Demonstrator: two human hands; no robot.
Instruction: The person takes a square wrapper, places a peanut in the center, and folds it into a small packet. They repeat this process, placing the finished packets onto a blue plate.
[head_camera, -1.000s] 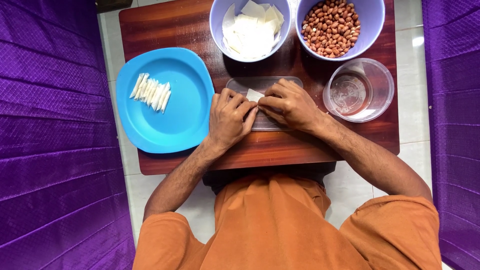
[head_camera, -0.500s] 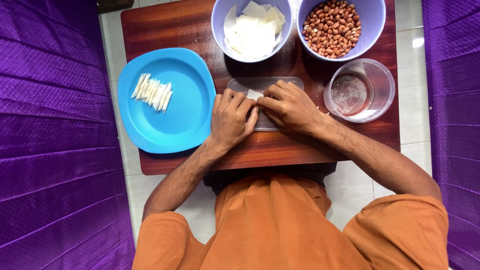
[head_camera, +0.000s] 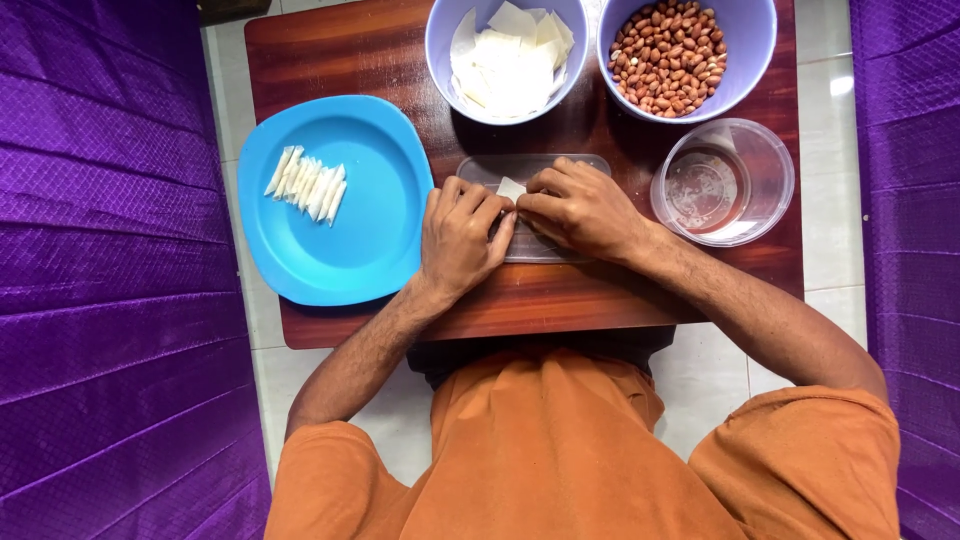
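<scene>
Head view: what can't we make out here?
- White sheet: only a corner shows between the left hand and right hand; its shape and any filling are hidden under the fingers.
- Clear tray: mostly covered by both hands.
- Two purple bowls: far rims cut off by the top edge.
- Clear tub: contents unclear through the plastic.

Sat on the table (head_camera: 620, 300): plate (head_camera: 370, 250) at left bearing rolled pieces (head_camera: 308, 185); tray (head_camera: 535, 165) in the middle; two bowls (head_camera: 440, 60) behind it; clear tub (head_camera: 770, 180) at right.
</scene>
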